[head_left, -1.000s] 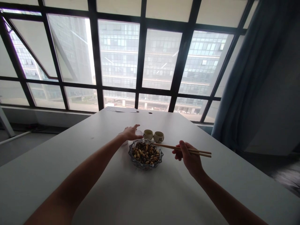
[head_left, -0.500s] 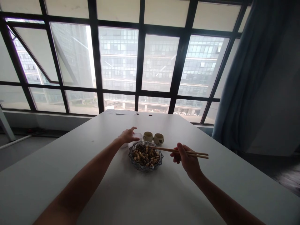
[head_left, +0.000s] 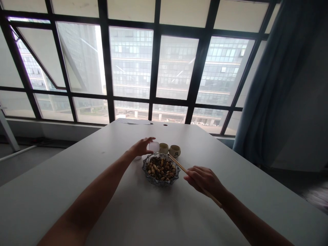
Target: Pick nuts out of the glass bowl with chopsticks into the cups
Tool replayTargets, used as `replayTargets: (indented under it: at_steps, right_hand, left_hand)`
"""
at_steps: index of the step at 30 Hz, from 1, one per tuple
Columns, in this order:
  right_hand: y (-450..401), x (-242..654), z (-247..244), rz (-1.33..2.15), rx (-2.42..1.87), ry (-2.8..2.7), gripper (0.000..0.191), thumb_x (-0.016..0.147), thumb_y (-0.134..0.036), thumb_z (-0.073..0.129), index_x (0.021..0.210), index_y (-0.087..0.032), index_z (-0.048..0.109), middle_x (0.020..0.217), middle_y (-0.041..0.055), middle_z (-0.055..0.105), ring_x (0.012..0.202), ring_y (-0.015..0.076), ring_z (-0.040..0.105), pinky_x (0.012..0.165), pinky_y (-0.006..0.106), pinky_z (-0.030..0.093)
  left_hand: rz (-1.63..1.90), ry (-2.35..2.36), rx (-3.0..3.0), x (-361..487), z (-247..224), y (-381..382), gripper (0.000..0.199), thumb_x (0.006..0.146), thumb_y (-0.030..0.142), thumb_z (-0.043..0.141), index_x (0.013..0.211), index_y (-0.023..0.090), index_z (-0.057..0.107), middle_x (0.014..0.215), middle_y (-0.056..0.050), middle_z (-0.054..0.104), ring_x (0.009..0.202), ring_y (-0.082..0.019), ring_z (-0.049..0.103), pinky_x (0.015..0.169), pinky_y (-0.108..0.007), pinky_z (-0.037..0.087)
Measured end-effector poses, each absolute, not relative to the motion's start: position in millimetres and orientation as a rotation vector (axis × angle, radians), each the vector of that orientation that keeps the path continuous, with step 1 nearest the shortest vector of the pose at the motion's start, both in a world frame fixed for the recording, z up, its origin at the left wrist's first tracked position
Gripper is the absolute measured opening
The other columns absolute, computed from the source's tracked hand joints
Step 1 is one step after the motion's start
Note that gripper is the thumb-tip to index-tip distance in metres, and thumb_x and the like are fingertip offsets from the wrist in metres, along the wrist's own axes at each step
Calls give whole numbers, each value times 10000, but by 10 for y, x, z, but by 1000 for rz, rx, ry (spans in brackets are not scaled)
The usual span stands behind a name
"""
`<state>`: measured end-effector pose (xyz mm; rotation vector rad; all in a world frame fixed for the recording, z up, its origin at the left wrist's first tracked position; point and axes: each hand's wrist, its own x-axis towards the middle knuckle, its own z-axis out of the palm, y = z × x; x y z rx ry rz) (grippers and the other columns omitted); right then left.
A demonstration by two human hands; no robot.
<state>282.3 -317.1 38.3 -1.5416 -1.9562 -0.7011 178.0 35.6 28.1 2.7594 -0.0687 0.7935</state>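
In the head view my left hand (head_left: 140, 147) is closed around a small clear plastic box (head_left: 154, 147), thumb below and fingers above. The box is tilted, its broad face toward me, behind the glass bowl (head_left: 161, 183). Peanuts and dark seeds (head_left: 160, 168) fill this scalloped bowl. My right hand (head_left: 203, 179) grips a pair of wooden chopsticks (head_left: 178, 164) at the bowl's right. Their tips are over its back right rim; a small dark spot shows there, too small to name. Two cream cups (head_left: 174, 151) with dark markings stand side by side behind the bowl.
Another clear piece (head_left: 137, 158) lies under my left wrist, partly hidden. All this rests on a long white table (head_left: 102, 171). Papers (head_left: 134, 121) lie at its far end, before large windows. A blue-grey curtain (head_left: 258, 92) hangs at the right.
My left hand has raised and tipped the plastic box upright, moving slightly right. My right hand has turned palm down, swinging the chopstick tips from inside the bowl to its back right rim.
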Motion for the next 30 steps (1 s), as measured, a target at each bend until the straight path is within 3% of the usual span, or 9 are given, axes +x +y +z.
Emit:
replayTargets:
  at_steps: [7,12,17,24,30]
  right_hand:
    - [-3004,2790,371,-692,-1537,-1906,256,991,-344,527,808,-214,650,695,54,696,559,144,598,525,254,446]
    - [-2659,2780,414,-705,-1586,-1950,329,1017,-382,464,805,-212,650,720,64,702,592,150,602,556,255,446]
    - [-2302,2812,457,-577,-1532,-1904,348,1006,-451,477,805,-210,626,706,45,648,560,150,548,523,260,405]
    - [-2261,2769,494,-331,-1439,-1604,284,976,-446,537,830,-215,612,727,34,630,569,156,558,537,288,441]
    - [-2629,2651,487,-173,-1447,-1309,392,985,-489,496,742,-202,604,608,25,641,506,149,587,489,268,478]
  left_hand:
    - [852,-192,2812,1771,305,330,721,734,296,797,1365,220,456,1326,-139,609,1207,-277,600,1023,-477,496]
    - [868,-271,2858,1733,322,308,682,751,261,793,1353,219,476,1282,-127,627,1183,-263,608,1014,-454,510]
    - [855,-263,2849,1697,341,306,647,773,288,779,1344,215,483,1274,-124,630,1172,-267,607,1007,-475,512]
    - [891,-198,2821,1659,362,298,572,808,343,735,1311,196,506,1255,-130,643,1151,-274,615,967,-448,530]
    - [895,148,2892,1664,307,259,494,837,461,672,1198,141,566,1142,-131,703,1004,-270,684,1136,-527,343]
